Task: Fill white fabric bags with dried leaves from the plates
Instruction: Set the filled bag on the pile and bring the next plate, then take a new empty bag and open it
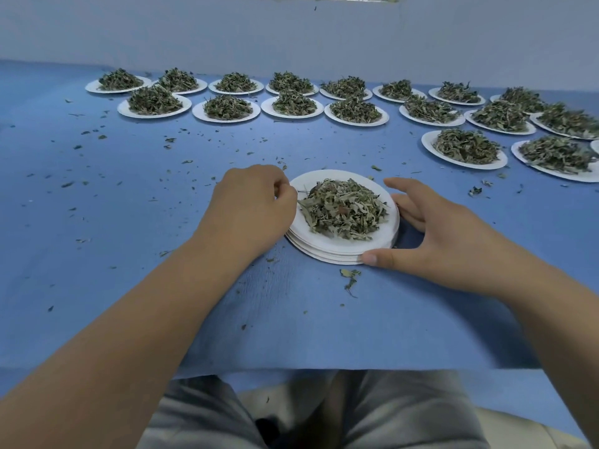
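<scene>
Head view | right hand (453, 234) spread flat, thumb against plate stack (324, 252) near rim, likely steadying it | left hand (249, 205) curled at left rim beside dried leaves (343, 209), grasp unclear

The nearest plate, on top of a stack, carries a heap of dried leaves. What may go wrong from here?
1. The leaf heap sits high on the flat top plate; a tilt while lifting may spill leaves onto the blue table, where crumbs already lie.
2. The stack beneath is tight, so the left grip at the rim may raise several plates at once.
</scene>
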Available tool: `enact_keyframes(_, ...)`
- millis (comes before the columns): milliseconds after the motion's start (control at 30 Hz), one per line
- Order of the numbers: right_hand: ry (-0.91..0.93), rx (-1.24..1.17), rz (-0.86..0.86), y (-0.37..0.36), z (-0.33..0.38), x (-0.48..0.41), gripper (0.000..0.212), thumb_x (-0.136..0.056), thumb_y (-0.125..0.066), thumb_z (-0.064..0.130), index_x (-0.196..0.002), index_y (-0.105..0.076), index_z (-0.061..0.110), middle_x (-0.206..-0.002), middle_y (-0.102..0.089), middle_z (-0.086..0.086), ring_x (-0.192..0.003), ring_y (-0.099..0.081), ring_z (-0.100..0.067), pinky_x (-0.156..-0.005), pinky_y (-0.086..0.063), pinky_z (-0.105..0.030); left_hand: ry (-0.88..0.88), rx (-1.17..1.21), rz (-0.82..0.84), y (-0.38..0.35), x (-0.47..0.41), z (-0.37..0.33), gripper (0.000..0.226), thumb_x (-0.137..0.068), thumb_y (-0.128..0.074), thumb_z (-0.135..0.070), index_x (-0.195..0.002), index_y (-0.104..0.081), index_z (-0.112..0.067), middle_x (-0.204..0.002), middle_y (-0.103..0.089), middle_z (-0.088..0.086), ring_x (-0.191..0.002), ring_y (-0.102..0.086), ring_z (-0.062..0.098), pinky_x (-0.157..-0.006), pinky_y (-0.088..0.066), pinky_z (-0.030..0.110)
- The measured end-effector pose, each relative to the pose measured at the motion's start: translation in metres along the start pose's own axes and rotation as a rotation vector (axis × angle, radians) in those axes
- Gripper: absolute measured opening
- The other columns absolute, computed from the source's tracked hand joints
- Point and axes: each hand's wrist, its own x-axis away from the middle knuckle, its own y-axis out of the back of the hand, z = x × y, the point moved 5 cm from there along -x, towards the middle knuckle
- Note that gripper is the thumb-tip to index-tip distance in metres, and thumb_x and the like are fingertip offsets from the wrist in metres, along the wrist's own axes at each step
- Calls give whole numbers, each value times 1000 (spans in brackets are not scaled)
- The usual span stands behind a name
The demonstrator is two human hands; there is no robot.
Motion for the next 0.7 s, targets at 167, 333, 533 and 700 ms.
enact_keyframes(167,-79,-34,-87,15,-16,1,97,-47,-67,97,-134,-35,66,-151,-45,21,-136,-43,10,-111,-39,-31,-188,-125,-160,8,5,-33,35,-99,-39,-31,-100,-67,-10,-73,-63,5,-71,-58,26,-69,-48,40)
enact_keyframes(333,-151,91,-454,59,-57,-1,30,-89,-63,57,-116,-63,44,-127,-65,13,-93,-61,-6,-87,-43,-28,-366,-104,9,-36,-5,-119,32,-101,-39,-27,-71,-42,-16,-66,-45,0,-62,-41,22,-56,-23,35)
enact_keyframes(533,-321,366,-486,108,-145,10,11,-93,-61,29,-98,-70,24,-140,-61,-11,-119,-58,-25,-79,-44,-30,-489,29,154,-112,-6,-229,33,-97,-46,-24,-67,-36,-20,-69,-40,1,-57,-34,16,-49,-19,30)
enact_keyframes(700,-696,601,-414,159,-229,27,38,-97,-47,35,-103,-70,5,-147,-43,-22,-153,-16,-36,-105,-41,-50,-429,206,298,-170,-4,-273,19,-93,-49,-22,-97,-65,-12,-93,-65,9,-90,-58,32,-74,-50,40)
